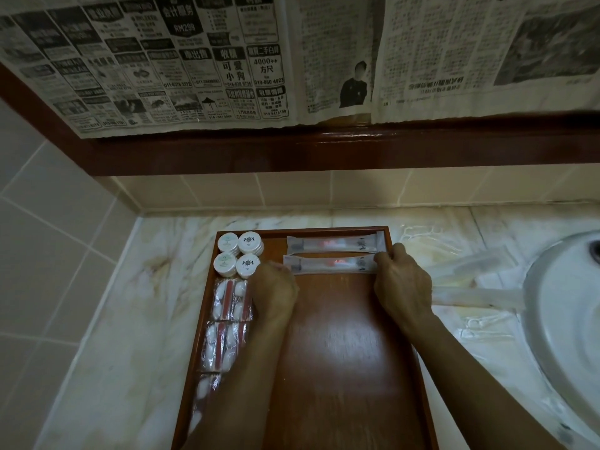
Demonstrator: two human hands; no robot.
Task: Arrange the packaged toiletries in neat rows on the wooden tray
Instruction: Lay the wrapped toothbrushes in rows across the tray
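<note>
Head view looks down on a marble bench (107, 319) carrying a wooden tray (344, 368). Furthest to the left of the left hand, along the tray's left edge, lie three clear packets of cotton buds and pads (227, 323) in a column, one behind another; the nearest is partly hidden by the left forearm. Beyond them, in the far left corner of the tray, stand four round white tubs (238, 254) in a square, two by two, touching each other.

Left hand (275, 292) sits just right of those tubs, fingers curled down on the left end of a long clear toothbrush packet (331, 265); whether it pinches or only presses that end cannot be told, since the fingertips are hidden. This packet lies crosswise between the two hands. Just beyond it, against the tray's far wall, lies a second toothbrush packet (334, 244), parallel and nearly touching.

Right hand (402, 284) grips the right end of the nearer packet, fingers curled over it at the tray's right rim. To the right of that hand, off the tray, more long clear packets (477, 287) lie loosely on the bench, blurred. Further right is the rim of a white sink (552, 319). Newspaper sheets (194, 60) hang above, beyond both hands.
</note>
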